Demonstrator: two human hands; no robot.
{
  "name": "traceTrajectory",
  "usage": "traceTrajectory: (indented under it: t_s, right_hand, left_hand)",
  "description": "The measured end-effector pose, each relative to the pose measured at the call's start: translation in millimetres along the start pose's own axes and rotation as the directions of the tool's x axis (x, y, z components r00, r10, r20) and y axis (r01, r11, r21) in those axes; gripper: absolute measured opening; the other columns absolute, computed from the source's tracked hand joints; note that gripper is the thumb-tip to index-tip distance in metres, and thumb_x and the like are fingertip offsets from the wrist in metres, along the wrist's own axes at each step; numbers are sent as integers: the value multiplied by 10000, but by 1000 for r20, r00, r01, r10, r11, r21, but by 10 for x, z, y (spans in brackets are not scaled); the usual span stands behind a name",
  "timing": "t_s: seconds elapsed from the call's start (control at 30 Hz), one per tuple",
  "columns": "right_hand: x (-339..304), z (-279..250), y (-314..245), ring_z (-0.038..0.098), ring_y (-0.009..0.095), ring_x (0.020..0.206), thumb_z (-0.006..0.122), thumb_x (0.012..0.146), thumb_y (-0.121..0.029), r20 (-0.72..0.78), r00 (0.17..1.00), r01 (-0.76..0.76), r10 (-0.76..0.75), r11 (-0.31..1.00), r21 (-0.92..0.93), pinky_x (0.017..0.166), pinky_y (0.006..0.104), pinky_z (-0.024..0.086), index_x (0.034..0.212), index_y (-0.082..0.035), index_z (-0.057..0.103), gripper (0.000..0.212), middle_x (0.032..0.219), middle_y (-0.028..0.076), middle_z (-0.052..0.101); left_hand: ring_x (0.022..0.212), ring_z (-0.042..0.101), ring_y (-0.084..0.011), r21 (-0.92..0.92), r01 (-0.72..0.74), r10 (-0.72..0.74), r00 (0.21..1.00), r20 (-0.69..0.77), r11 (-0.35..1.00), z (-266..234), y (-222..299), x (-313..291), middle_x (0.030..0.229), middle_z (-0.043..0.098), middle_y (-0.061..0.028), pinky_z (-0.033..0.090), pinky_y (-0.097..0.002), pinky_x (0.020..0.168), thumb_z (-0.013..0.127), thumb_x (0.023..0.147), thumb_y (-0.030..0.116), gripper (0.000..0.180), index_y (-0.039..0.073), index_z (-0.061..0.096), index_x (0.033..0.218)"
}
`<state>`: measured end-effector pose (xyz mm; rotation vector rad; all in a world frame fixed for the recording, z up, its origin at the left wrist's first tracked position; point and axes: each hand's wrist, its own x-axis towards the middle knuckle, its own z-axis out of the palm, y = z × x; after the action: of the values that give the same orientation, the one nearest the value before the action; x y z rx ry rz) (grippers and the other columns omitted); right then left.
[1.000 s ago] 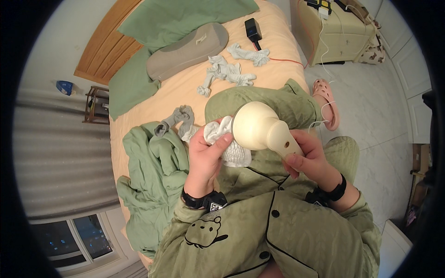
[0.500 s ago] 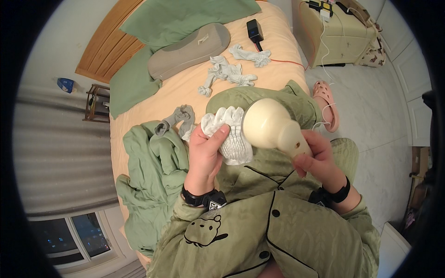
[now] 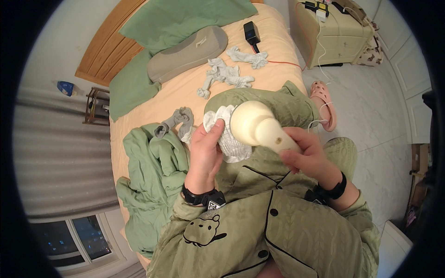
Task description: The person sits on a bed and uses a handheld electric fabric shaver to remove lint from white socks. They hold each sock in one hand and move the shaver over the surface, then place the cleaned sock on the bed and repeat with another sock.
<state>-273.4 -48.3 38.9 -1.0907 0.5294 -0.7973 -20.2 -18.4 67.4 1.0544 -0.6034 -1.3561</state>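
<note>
With work seemingly midway, the left hand (image 3: 204,150) pinches 1 white sock (image 3: 234,146), the right hand (image 3: 307,152) clasps a cream device (image 3: 252,123) just beside it, and loose socks (image 3: 224,73) beyond the grip lie untouched.

Showing crumpled, white and ribbed: cloth (image 3: 235,150), gathered at the top; overlapping its right edge, glossy cream bulb-shaped device (image 3: 252,123), handle slanting down rightward.

Left hand (image 3: 205,146) holding white ribbed sock (image 3: 235,146), right hand (image 3: 308,153) gripping cream fabric shaver (image 3: 251,123), gray socks (image 3: 224,73) far on bed (image 3: 178,95)
</note>
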Motion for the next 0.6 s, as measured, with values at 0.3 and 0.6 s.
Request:
traceTrajectory:
  t_s: [0.3,0.6]
  right_hand:
    - [190,120,-164,544,50,565,708,927,-261,-10,988,-155,154,986,-65,440,222,428,1264,-22,596,428,780,-1,604]
    - [315,112,-57,538,61,575,701,917,-266,14,956,-288,292,949,-127,470,239,449,1274,-32,603,438,774,9,606]
  left_hand:
    - [1038,680,-201,-96,44,-45,999,-6,994,-17,3,46,1168,687,-121,555,-345,901,501,1047,155,282,-32,578,1242]
    - [984,698,-208,-149,150,-164,982,-90,977,-259,0,214,1141,682,-125,595,-336,806,471,1066,198,276,-28,554,1201]
